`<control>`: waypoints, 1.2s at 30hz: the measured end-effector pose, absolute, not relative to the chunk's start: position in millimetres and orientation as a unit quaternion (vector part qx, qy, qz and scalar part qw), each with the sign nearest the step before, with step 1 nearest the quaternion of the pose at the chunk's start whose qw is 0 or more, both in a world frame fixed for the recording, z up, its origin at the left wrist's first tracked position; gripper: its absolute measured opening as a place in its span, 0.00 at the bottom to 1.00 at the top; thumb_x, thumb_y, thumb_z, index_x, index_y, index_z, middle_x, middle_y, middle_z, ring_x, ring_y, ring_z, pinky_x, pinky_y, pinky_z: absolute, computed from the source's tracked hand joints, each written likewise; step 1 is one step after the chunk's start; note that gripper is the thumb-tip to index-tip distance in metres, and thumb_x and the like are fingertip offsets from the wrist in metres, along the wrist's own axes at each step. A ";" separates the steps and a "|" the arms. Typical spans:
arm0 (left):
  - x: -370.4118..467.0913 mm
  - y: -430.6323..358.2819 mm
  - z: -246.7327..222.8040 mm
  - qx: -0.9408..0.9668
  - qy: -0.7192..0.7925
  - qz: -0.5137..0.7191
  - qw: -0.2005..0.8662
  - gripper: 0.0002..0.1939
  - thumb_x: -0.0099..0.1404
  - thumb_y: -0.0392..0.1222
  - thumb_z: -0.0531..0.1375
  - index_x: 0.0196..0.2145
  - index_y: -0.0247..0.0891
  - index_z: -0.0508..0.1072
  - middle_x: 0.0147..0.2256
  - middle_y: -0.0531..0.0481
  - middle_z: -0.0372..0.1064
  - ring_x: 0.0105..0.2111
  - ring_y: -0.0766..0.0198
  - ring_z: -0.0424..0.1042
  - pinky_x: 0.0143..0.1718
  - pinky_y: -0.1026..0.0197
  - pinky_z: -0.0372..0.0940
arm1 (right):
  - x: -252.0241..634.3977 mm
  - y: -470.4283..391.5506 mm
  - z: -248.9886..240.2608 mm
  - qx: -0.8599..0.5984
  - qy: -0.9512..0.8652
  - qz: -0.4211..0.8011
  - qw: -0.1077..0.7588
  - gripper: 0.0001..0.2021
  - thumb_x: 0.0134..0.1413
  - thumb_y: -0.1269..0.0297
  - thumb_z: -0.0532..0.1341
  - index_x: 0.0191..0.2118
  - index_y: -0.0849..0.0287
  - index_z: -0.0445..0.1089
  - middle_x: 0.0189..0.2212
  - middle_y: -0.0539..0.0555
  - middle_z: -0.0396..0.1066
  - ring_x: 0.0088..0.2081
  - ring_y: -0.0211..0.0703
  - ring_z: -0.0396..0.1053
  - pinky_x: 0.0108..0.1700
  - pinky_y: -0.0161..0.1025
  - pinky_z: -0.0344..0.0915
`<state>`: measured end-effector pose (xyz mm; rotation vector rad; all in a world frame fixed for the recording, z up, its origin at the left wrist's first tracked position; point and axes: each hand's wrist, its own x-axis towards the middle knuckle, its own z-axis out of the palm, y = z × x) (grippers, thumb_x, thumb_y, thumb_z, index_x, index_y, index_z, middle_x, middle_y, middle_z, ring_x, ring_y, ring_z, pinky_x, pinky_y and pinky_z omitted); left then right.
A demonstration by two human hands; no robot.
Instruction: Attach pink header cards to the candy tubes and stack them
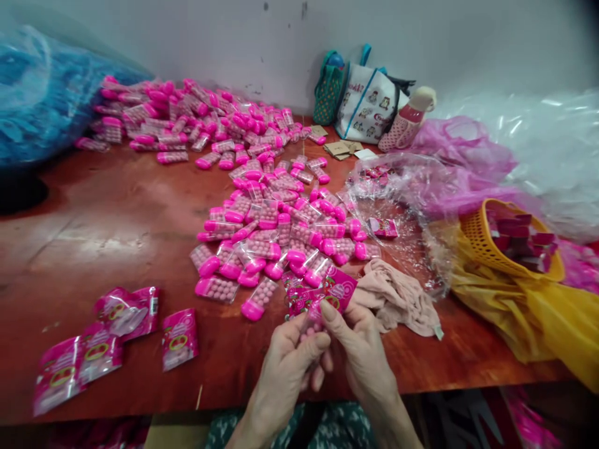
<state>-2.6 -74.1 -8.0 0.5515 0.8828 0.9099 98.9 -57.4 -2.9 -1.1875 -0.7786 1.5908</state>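
Person sits at a red-brown worktop (pixel 154 262), patterned green clothing (pixel 337 427) showing under the edge. Both hands are up front, close together, fingertips nearly meeting. Left hand (pixel 281 362) is closed round a small clear container (pixel 309 325) of pink balls, mostly covered by the fingers. Right hand (pixel 365 349) pinches a printed pink packet (pixel 341 288) between thumb and fingers, right at the container's far end; can't tell how far the container is inside it. To the left, near the edge, filled packets (pixel 60 374) overlap in a cluster, with a single packet (pixel 180 338) just beside them. More flat packets lie just beyond the hands. Crumpled beige cloth (pixel 397 296) sits right of the hands. Past that, a big heap of pink-capped containers (pixel 281 231) spreads back toward the wall. On the right, a yellow basket (pixel 468 234) with dark pink packets inside sits tilted on yellow plastic (pixel 505 318), near a clear bag (pixel 416 218). At the back: blue plastic bag (pixel 47 106) left, white printed bag (pixel 367 103) and bottle (pixel 412 115) in a knit holder by the wall (pixel 219 43).
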 end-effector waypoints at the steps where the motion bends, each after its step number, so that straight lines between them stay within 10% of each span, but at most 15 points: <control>1: -1.7 -75.9 -7.9 0.247 0.402 0.426 0.772 0.11 0.60 0.44 0.59 0.27 0.34 0.66 0.17 0.55 0.61 0.12 0.78 0.51 0.12 0.73 0.44 | 98.5 -60.1 -2.9 -0.490 -0.319 0.648 0.488 0.09 0.52 0.61 0.63 0.28 0.62 0.69 0.20 0.47 0.67 0.20 0.30 0.63 0.23 0.28 0.64; 16: -3.8 -83.9 -6.4 0.256 0.351 0.398 0.808 0.16 0.56 0.49 0.61 0.21 0.34 0.65 0.13 0.55 0.58 0.11 0.78 0.44 0.12 0.70 0.36 | 110.9 -71.0 4.3 -0.451 -0.316 0.675 0.490 0.06 0.45 0.63 0.66 0.27 0.60 0.73 0.22 0.48 0.70 0.24 0.35 0.66 0.29 0.34 0.66; 23: 1.7 -78.0 -5.2 0.236 0.390 0.476 0.752 0.16 0.60 0.52 0.57 0.27 0.33 0.68 0.19 0.53 0.65 0.13 0.74 0.56 0.12 0.70 0.49 | 102.7 -74.4 -13.7 -0.523 -0.371 0.613 0.462 0.16 0.56 0.51 0.55 0.36 0.60 0.69 0.19 0.46 0.64 0.17 0.33 0.61 0.18 0.30 0.60; 26: -1.3 -69.2 -2.2 0.167 0.433 0.563 0.684 0.12 0.60 0.46 0.59 0.31 0.33 0.71 0.23 0.52 0.68 0.19 0.70 0.65 0.20 0.68 0.61 | 92.9 -81.9 -19.2 -0.581 -0.452 0.488 0.470 0.21 0.59 0.52 0.51 0.54 0.57 0.61 0.36 0.55 0.68 0.37 0.43 0.69 0.35 0.38 0.68; 29: -4.7 -64.1 -2.8 0.094 0.459 0.609 0.640 0.10 0.57 0.44 0.62 0.31 0.34 0.71 0.25 0.53 0.69 0.25 0.69 0.68 0.26 0.68 0.64 | 82.7 -89.0 -21.7 -0.594 -0.535 0.350 0.489 0.18 0.57 0.53 0.54 0.50 0.56 0.63 0.47 0.58 0.63 0.50 0.49 0.62 0.50 0.45 0.61; 36: -6.7 -64.2 -5.2 0.052 0.488 0.565 0.663 0.12 0.54 0.46 0.64 0.29 0.35 0.68 0.19 0.58 0.64 0.16 0.74 0.62 0.16 0.72 0.59 | 74.2 -86.0 -30.1 -0.561 -0.503 0.475 0.455 0.16 0.59 0.52 0.52 0.35 0.57 0.69 0.26 0.52 0.71 0.28 0.41 0.68 0.27 0.33 0.66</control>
